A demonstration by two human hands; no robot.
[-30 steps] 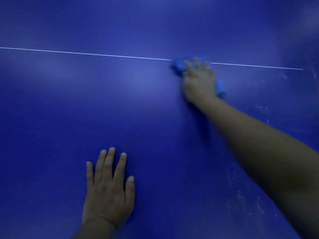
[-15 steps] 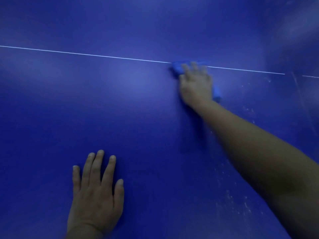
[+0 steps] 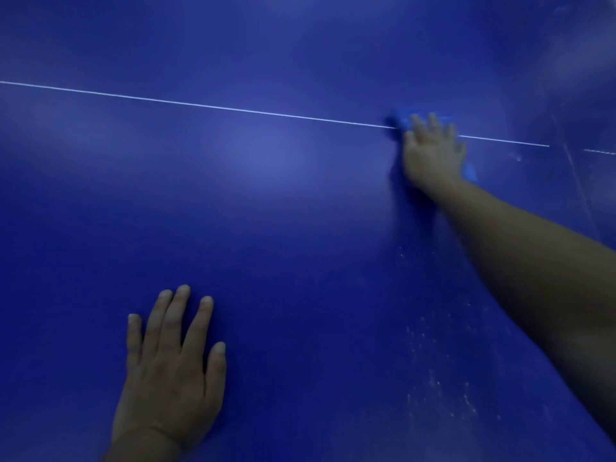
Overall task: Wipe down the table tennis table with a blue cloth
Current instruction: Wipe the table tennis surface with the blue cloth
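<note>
The dark blue table tennis table [image 3: 283,211] fills the view, crossed by a thin white line [image 3: 233,110]. My right hand [image 3: 433,151] lies stretched out at the far right, fingers straight, pressing a blue cloth [image 3: 400,121] onto the table right on the line. Most of the cloth is under the hand; a lighter corner of the cloth [image 3: 470,170] shows by the wrist. My left hand [image 3: 170,371] rests flat on the table at the near left, fingers spread, holding nothing.
White dust specks [image 3: 433,378] are scattered over the surface below my right forearm. Faint streaks and scratch marks [image 3: 576,181] show at the far right, where the white line has a short gap.
My right hand with the cloth has slid a little to the right along the white line. My left hand stays flat on the table.
</note>
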